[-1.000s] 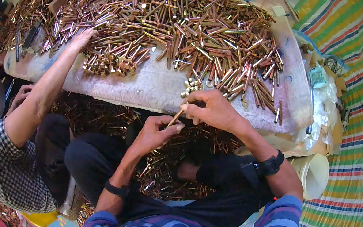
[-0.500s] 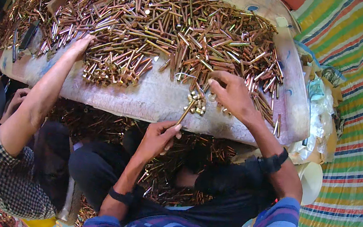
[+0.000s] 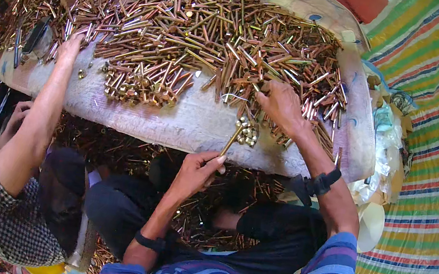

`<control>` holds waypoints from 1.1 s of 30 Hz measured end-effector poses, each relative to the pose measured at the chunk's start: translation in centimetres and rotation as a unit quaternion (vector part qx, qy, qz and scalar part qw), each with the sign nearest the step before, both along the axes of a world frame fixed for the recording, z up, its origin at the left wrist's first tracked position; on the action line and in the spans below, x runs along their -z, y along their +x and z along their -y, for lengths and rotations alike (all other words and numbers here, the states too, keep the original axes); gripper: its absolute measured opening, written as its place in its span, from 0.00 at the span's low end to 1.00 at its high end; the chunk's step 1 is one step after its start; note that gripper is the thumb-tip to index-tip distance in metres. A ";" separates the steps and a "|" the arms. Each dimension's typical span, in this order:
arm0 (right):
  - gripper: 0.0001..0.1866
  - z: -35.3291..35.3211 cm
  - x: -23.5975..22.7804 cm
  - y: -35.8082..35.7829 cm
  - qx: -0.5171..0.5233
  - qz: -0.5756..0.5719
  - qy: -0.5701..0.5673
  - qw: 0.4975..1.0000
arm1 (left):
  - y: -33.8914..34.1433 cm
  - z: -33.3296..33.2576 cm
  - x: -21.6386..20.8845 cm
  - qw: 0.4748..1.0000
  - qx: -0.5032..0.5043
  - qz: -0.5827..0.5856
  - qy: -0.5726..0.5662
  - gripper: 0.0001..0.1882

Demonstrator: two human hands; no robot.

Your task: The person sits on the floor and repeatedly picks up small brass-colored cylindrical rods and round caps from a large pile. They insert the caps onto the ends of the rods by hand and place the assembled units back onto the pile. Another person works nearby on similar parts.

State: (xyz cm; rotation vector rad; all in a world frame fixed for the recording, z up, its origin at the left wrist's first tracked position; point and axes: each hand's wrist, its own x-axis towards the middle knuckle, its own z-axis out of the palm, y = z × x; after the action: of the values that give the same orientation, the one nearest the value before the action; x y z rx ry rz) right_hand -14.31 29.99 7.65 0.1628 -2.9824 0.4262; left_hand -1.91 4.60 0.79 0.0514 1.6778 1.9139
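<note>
My left hand (image 3: 199, 173) is at the near edge of a cloth-covered pad (image 3: 186, 129), its fingers closed around a long brass-coloured bolt (image 3: 231, 140). That bolt points up and away, its far end beside a cluster of small shiny metal pieces (image 3: 247, 134); whether these are nuts or bolt heads I cannot tell. Farther off and to the right, my right hand (image 3: 282, 108) is over the edge of a big heap of metal rods (image 3: 208, 26). Its thumb and fingers are pinched together by a short shiny rod end (image 3: 256, 87); what they grip is mostly hidden.
A co-worker's hand (image 3: 71, 46) touches the heap on the left. Bolts with their heads bunched together (image 3: 140, 92) lie near the pad's middle. More metal pieces (image 3: 98, 143) are below the pad. Plastic bags (image 3: 389, 144) and a striped sheet (image 3: 424, 186) lie to the right.
The co-worker's hand has moved left along the heap. My right fingers have drawn closer together at the heap. My left hand still holds its bolt, and the view has shifted slightly.
</note>
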 end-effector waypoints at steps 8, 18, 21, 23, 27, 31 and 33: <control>0.21 -0.3 -2.2 2.0 -0.014 0.070 -0.060 0.996 | 0.0 0.2 0.5 1.000 -0.011 0.009 0.007 0.14; 0.10 1.2 -3.2 7.9 0.019 0.218 -0.475 0.852 | 0.6 -0.1 0.2 1.000 -0.014 -0.011 0.014 0.13; 0.10 1.2 -2.8 8.3 0.006 0.218 -0.488 0.845 | 0.6 0.1 0.0 1.000 -0.009 0.009 0.004 0.14; 0.10 1.1 -2.7 8.4 0.018 0.215 -0.477 0.852 | 0.6 0.2 0.0 1.000 -0.008 0.000 0.010 0.13; 0.09 0.9 -2.8 8.6 0.003 0.207 -0.466 0.860 | 0.4 0.4 0.4 1.000 0.014 -0.005 0.000 0.13; 0.08 0.8 -3.2 8.8 -0.027 0.215 -0.456 0.863 | 0.4 0.4 0.6 0.997 0.015 -0.074 -0.026 0.14; 0.07 0.9 -3.1 9.0 -0.036 0.219 -0.453 0.864 | 0.3 0.6 0.5 0.991 0.028 -0.111 -0.067 0.14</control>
State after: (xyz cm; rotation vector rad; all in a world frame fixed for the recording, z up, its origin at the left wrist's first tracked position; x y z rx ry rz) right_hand -5.33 29.12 10.75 0.0786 -2.7707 2.0162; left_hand -1.62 3.98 0.31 0.2645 1.9256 1.8025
